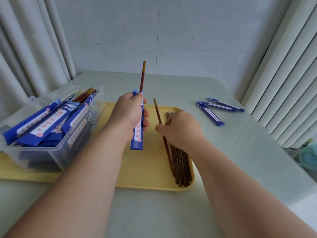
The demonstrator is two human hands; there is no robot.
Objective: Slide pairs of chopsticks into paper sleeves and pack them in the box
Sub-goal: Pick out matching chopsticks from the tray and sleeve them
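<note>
Chopstick (157, 110), the pair's second, sits pinched in my right grip (181, 129) (left grip (130, 114) wraps the half-filled sleeve (137, 140)); next, I judge, aim its tip into the mouth.

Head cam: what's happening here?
A person is sleeving chopsticks. The left hand grips a blue paper sleeve upright, with one chopstick sticking out of its top. The right hand pinches a second chopstick, whose lower end is down by the loose chopsticks on the yellow tray. The clear box at left holds sleeved pairs. Three more sleeves lie on the table at right.
</note>
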